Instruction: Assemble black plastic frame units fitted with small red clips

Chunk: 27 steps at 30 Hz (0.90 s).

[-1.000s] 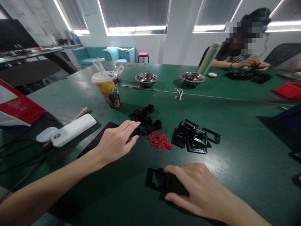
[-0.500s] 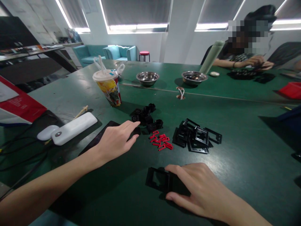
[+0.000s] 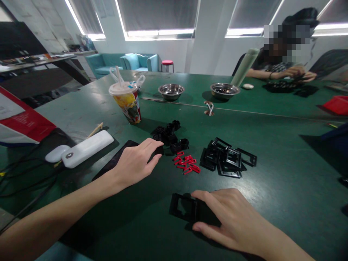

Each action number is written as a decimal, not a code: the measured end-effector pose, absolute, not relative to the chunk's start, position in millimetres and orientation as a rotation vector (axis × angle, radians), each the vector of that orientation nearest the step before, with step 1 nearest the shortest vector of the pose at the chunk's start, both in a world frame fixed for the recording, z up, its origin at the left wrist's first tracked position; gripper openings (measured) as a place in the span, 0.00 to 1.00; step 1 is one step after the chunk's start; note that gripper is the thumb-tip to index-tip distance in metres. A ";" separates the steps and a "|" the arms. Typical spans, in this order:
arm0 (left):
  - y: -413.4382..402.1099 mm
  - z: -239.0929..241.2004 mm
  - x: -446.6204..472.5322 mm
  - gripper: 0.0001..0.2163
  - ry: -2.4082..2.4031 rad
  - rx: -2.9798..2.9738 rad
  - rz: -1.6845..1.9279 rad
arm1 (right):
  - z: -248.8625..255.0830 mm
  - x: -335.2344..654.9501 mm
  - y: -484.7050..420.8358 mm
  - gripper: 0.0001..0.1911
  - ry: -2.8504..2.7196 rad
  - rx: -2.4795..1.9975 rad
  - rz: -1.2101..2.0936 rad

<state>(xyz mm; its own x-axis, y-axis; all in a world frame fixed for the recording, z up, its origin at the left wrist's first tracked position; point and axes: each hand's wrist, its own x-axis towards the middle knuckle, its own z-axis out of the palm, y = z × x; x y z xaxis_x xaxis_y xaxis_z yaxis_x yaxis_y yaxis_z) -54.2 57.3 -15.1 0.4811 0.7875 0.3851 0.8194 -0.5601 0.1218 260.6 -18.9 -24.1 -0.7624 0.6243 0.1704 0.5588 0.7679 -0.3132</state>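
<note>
My right hand has its thumb and fingers around the right end of a black plastic frame lying flat on the green table; some of its fingers are hidden behind the hand. My left hand hovers over or rests on a dark flat slab, fingers stretched forward and thumb apart, with nothing visibly gripped. Just beyond its fingertips lies a heap of small black plastic parts. Small red plastic clips are scattered between the hands. More black frames are piled to the right of the clips.
A patterned drink cup with a straw stands at left, behind a white elongated device and cables. Two steel bowls sit near the table seam. Across the table, a person handles small items by a green bottle.
Hardly anything differs. The whole view has shifted slightly, and both hands keep the same places and poses.
</note>
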 end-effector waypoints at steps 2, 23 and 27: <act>57.2 -14.4 -54.1 0.13 -1.433 -2.647 -0.646 | -24.2 260.4 -18.9 0.20 -2.701 -0.914 0.358; 51.6 -9.7 -50.6 0.11 -1.404 -2.654 -0.811 | -23.9 260.3 -18.5 0.20 -2.706 -0.914 0.358; 51.2 -11.1 -50.9 0.10 -1.396 -2.635 -0.822 | -25.1 260.0 -17.1 0.20 -2.714 -0.908 0.341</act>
<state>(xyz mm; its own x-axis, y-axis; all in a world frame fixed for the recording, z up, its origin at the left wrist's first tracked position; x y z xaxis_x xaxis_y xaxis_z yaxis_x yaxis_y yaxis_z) -50.9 51.2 -11.1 0.4518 0.7555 0.4744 0.7813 -0.5918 0.1984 260.0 -17.1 -25.1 -0.7714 0.6136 0.1683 0.5529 0.7773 -0.3002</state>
